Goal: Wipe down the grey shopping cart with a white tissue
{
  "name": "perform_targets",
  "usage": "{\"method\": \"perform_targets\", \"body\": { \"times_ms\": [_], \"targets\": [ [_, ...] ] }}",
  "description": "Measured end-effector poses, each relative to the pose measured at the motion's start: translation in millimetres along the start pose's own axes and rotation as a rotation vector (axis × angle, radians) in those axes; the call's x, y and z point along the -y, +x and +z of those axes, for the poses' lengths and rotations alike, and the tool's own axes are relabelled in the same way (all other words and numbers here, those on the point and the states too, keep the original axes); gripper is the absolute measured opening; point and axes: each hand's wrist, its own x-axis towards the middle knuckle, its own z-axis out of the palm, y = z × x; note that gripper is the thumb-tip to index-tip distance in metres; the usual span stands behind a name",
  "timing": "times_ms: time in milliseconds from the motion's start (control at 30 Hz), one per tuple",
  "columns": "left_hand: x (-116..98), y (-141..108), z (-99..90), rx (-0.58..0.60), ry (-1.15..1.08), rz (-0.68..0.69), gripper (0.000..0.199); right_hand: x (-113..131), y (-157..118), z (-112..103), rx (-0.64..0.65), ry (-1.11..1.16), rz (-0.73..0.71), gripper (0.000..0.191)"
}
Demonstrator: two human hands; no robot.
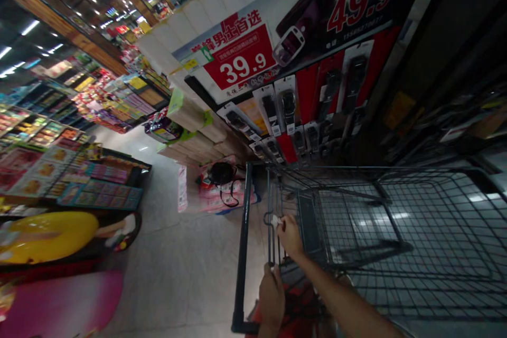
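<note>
A dark wire shopping cart (pixel 396 277) stands in front of me, its handlebar (pixel 242 253) on the left. My right hand (pixel 291 238) reaches in from the lower right, its fingers pinched on a small white piece (pixel 276 220) that looks like crumpled tissue. This piece sits against the looped wire by the cart's child-seat end. Lower down, my left hand (pixel 272 293) is closed at the lower end of the same upright wires, thumb and fingers together around them. Something red lies below the hands, partly hidden by them.
Packaged belts (pixel 288 103) hang under a price sign (pixel 241 58) behind the cart. Pink packs (pixel 222 198) with a black bag (pixel 221 173) on top stand on the tiled floor (pixel 170 264). Left are stocked shelves (pixel 99 174) and a yellow swim ring (pixel 51 235).
</note>
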Motion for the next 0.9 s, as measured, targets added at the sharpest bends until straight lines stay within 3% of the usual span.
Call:
{"method": "perform_targets", "body": {
  "times_ms": [100, 200, 433, 567, 700, 900],
  "targets": [
    [-1.3, 4.6, -4.6, 0.049, -0.027, 0.008, 0.043, -0.7, 23.4, 3.4, -0.027, 0.025, -0.004, 0.018],
    [-3.2, 7.2, -9.0, 0.068, -0.068, 0.027, 0.045, -3.1, 29.9, 4.6, -0.024, 0.056, -0.024, 0.019],
    [-16.1, 21.7, -5.4, -0.060, -0.076, 0.085, 0.050, -18.6, 0.3, -4.1, 0.020, 0.137, -0.057, 0.015],
    [-45.5, 54.4, -15.0, -0.113, -0.015, 0.165, 0.052, -36.5, -28.4, -9.3, 0.004, 0.177, -0.018, 0.013],
    [-82.1, 96.2, -42.8, -0.119, 0.124, 0.155, 0.053, -52.4, -51.9, -13.1, -0.041, 0.215, 0.017, 0.012],
    [-125.6, 152.2, -71.5, 0.121, 0.344, 0.222, 0.034, -45.8, -36.8, -7.3, -0.136, 0.248, 0.026, 0.012]
  ]
}}
